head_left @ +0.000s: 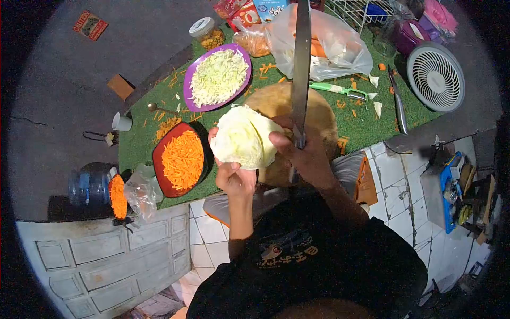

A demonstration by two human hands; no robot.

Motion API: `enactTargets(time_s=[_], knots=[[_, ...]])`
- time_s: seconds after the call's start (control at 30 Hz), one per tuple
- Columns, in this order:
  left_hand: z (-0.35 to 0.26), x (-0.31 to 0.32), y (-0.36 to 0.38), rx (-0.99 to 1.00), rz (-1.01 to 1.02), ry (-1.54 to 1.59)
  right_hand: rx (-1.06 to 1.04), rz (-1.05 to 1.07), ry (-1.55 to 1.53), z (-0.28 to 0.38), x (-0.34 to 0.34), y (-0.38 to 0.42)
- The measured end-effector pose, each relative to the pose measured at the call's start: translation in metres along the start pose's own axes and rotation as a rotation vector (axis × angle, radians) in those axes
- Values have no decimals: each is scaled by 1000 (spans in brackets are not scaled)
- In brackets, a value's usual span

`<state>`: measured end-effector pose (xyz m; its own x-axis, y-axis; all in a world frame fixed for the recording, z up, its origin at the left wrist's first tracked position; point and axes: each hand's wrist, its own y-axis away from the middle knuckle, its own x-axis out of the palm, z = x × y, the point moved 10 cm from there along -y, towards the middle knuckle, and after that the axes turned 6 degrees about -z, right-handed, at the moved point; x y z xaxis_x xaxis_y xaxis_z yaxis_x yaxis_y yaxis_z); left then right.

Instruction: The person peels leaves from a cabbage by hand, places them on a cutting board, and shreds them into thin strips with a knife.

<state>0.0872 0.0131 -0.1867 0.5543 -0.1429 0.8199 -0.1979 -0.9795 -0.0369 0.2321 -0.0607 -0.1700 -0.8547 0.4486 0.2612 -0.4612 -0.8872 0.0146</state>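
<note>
A pale cabbage piece [244, 138] rests in my left hand [238, 178], whose fingers and thumb close around its left and lower sides. My right hand [308, 157] grips a large knife [301, 69] with its long blade pointing away from me, and its thumb is close to the cabbage's right side. Below both hands lies a round wooden cutting board [324, 114], partly hidden by the cabbage and my right hand. Shredded cabbage [220, 77] fills a purple plate [189, 87] beyond my left hand. Carrot strips [183, 159] lie in a dark red bowl [159, 170] to its left.
A green peeler [340, 89], a small knife [398, 103] and a grey colander [435, 77] lie to the right on the green mat [366, 125]. A plastic bag [340, 53] with carrots and a lidded jar [207, 33] stand at the back. A white cup [122, 122] is at the left edge.
</note>
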Motion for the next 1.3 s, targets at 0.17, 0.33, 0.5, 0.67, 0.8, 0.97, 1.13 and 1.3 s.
enactTargets(time_s=[0.17, 0.33, 0.5, 0.67, 0.8, 0.97, 1.13, 1.3], knots=[[7, -6, 1, -9, 94, -29, -66, -188, 152, -1, -15, 3], [11, -7, 2, -12, 87, -21, -223, -207, 190, 8, -15, -1], [13, -7, 5, -26, 18, -136, -32, -188, 38, -10, -19, -3], [9, 8, 6, 15, 109, -250, -17, -316, 116, -5, -31, 6], [-8, 20, -1, 277, 32, -703, -279, -416, 93, 8, -43, 4], [26, 46, 6, 136, 145, -858, -575, -512, 236, 23, -39, 20], [24, 57, -3, 135, 147, -907, -473, -463, 76, 27, -40, 16], [-2, 53, -6, 353, 104, -1071, -266, -401, -59, 0, -43, 10]])
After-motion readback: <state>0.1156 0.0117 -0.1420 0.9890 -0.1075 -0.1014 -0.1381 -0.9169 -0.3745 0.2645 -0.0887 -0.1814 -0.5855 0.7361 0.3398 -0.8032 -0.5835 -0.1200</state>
